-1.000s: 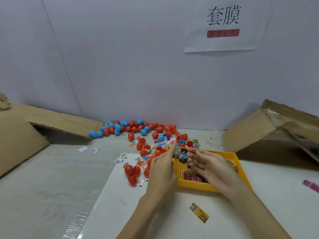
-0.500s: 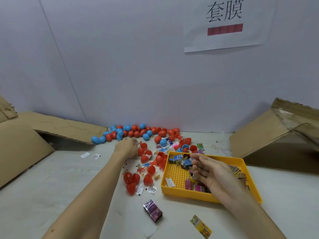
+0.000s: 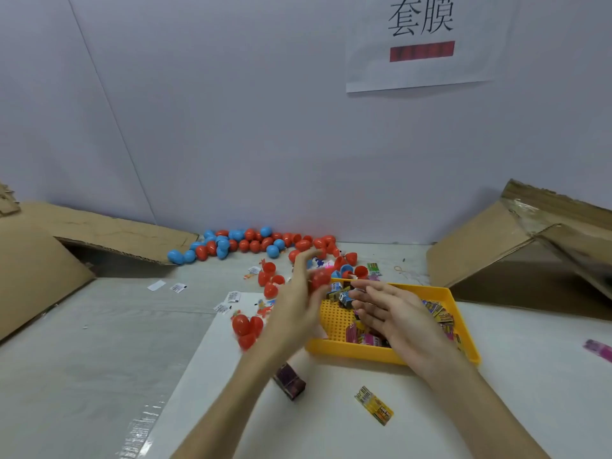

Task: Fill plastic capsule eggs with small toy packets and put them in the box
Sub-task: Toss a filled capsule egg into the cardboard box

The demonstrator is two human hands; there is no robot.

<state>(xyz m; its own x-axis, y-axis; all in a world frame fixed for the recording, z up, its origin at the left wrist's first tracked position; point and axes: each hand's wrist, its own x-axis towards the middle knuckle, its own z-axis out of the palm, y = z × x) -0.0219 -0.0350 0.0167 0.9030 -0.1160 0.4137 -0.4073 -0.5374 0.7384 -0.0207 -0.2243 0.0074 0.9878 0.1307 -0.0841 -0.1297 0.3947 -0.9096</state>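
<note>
Fingers (image 3: 306, 260) of the left hand (image 3: 298, 299) reach upward and forward, blurred by motion, with a red capsule egg (image 3: 319, 279) against the palm side; whether the fingers actually close round it cannot be told from the blur. The right hand (image 3: 394, 313) lies palm-left over the yellow tray (image 3: 364, 354), its fingers loosely curled and extended toward the left hand, with a small blue-and-white toy packet (image 3: 344, 297) at the fingertips; a firm pinch on it cannot be confirmed. Both forearms enter from the near edge of the table (image 3: 82, 359).

The tray sits on a white sheet (image 3: 331, 425) and holds an assortment of small printed packets, mostly along its right and near sides. Just left of the tray, a cluster of red egg halves (image 3: 246, 327) lies beside scattered paper slips. Farther back, against the wall, a row of red and blue capsule eggs (image 3: 248, 243) stretches from left to centre. A dark purple packet (image 3: 288, 380) lies on the sheet beneath the left forearm, and a yellow packet (image 3: 374, 405) lies nearer the viewer, apart from the tray.

An open cardboard box (image 3: 496, 253) stands on its side to the right of the tray; another cardboard box (image 3: 39, 266) lies at far left. A paper sign (image 3: 420, 41) with printed characters hangs on the wall.
</note>
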